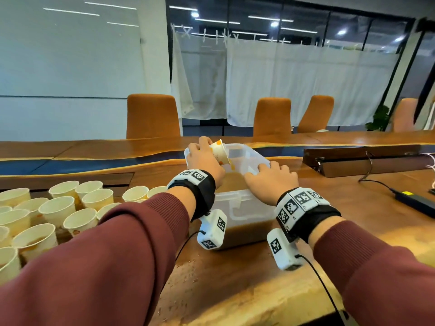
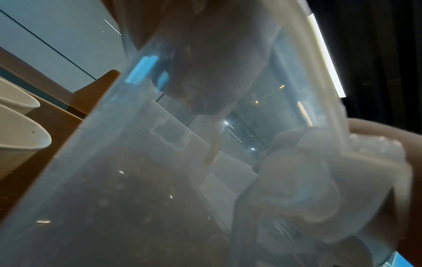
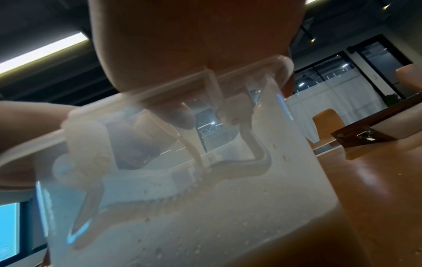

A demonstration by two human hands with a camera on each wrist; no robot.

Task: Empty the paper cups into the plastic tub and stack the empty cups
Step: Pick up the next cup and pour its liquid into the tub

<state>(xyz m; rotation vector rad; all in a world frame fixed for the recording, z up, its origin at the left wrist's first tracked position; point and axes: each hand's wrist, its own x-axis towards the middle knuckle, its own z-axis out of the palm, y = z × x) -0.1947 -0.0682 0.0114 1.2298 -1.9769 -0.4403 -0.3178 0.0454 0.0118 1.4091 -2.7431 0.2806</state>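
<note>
Your left hand point(image 1: 204, 161) grips the tilted white paper cup point(image 1: 220, 151) over the translucent plastic tub point(image 1: 244, 203); your right hand point(image 1: 270, 178) rests relaxed on its rim. Drain fully inside.

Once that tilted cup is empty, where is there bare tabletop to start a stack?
Bare wood lies right of the plastic tub, between it and the black adapter, and in front of the tub toward the near edge. Left of the tub is crowded with paper cups.
</note>
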